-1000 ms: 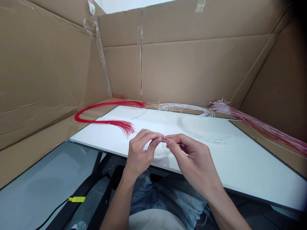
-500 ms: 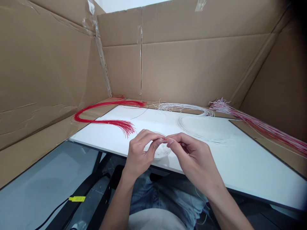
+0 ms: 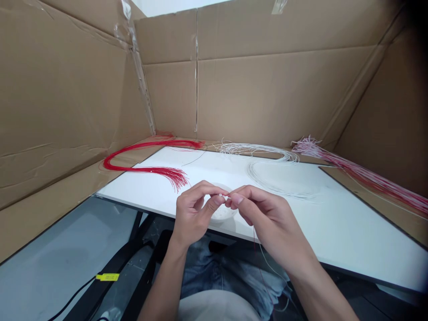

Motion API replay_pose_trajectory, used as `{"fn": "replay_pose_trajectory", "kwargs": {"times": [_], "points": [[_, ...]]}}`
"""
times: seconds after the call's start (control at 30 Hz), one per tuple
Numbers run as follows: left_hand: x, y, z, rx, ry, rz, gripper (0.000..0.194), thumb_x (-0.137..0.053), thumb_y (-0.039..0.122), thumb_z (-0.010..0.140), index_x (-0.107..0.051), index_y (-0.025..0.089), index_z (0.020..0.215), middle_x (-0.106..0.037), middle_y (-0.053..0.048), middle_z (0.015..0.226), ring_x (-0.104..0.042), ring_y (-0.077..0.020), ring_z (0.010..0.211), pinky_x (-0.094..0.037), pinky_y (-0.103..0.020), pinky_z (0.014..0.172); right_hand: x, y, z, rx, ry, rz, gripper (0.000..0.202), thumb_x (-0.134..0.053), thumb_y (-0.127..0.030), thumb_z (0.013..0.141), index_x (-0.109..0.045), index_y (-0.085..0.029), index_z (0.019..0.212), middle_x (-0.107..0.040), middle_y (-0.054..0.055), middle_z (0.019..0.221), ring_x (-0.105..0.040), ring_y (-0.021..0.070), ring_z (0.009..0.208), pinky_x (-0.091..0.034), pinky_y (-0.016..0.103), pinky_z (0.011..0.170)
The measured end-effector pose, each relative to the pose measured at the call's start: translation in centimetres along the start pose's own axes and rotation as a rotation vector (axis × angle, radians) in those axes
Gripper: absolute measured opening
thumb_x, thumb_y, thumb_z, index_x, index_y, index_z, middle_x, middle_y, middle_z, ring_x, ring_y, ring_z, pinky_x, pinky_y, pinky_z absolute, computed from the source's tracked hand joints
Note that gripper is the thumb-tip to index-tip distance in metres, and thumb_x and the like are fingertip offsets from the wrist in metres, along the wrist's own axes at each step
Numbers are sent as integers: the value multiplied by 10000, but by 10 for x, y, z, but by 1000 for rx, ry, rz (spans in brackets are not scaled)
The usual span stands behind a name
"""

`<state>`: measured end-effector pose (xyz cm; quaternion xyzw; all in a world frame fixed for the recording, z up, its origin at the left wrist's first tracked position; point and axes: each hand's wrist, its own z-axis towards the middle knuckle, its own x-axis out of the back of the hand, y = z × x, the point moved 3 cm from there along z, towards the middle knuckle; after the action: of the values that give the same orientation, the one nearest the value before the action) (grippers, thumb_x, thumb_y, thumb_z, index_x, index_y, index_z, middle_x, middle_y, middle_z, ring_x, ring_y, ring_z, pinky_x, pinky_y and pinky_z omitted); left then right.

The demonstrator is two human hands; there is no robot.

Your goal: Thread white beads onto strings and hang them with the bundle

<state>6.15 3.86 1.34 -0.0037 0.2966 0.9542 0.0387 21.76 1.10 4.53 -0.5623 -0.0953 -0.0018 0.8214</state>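
Cardboard walls (image 3: 261,89) rise beyond and to both sides of the hands, closing in the whole work spot. Under and ahead of the hands lies a white tabletop (image 3: 334,223), its near edge running just below the knuckles. Far to the right of the right hand, a long bundle of red-and-white wires (image 3: 361,174) stretches along the cardboard at the table's edge. Ahead and to the left of the left hand, a red wire bundle (image 3: 140,156) curves round in a loop, its frayed end lying on the table a little way from that hand's knuckles. Straight ahead of the right hand sits a loose coil of white wires (image 3: 277,178), well apart from the fingers. Directly behind the meeting fingertips, partly hidden by them, rests a small white dish (image 3: 222,213) on the table near its front edge. The left hand (image 3: 194,213) and the right hand (image 3: 264,216) are drawn together over that edge — thumb and forefinger of each pinched, tips almost touching. Between them sits a tiny white piece (image 3: 222,195), held at the left fingertips; what it is exactly is too small to tell. From the right hand a thin wire (image 3: 264,258) hangs down toward the lap — its upper end pinched in those fingers.
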Motion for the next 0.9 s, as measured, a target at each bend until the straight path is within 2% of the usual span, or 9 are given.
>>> {"fn": "replay_pose_trajectory", "kwargs": {"times": [0.17,0.33,0.47,0.6,0.9], "points": [[0,2,-1,-39,17,51,67,-741,184,956,-801,208,970,-801,-41,876,-747,-134,787,-587,-218,675,-1,-1,0,15,3,9,303,-656,-411,963,-725,-192,765,-631,-17,704,-427,94,600,-398,218,563],[-1,2,-2,-71,8,169,70,-739,168,953,-793,209,970,-804,-36,892,-744,-140,805,-603,-245,729,-1,1,-4,52,48,-73,297,-622,-398,980,-698,-201,770,-653,-4,741,-517,118,675,-437,230,620],[-2,2,-2,-66,13,106,67,-743,164,951,-794,206,966,-800,-35,885,-742,-130,805,-598,-226,720,-1,0,-5,70,61,-117,295,-621,-387,978,-687,-199,760,-621,-17,718,-487,109,653,-416,230,606],[-2,2,-1,-46,20,17,78,-751,170,947,-804,216,981,-802,-36,889,-746,-130,803,-592,-220,695,-2,-2,-3,18,14,-42,305,-621,-395,962,-700,-196,744,-583,-25,665,-443,101,601,-388,229,558],[-3,0,-3,-46,30,-4,77,-744,186,958,-803,221,993,-800,-32,891,-744,-125,802,-586,-215,694,-2,-3,0,0,-11,1,340,-630,-419,946,-689,-193,699,-512,-36,589,-387,102,568,-335,248,538]]}}
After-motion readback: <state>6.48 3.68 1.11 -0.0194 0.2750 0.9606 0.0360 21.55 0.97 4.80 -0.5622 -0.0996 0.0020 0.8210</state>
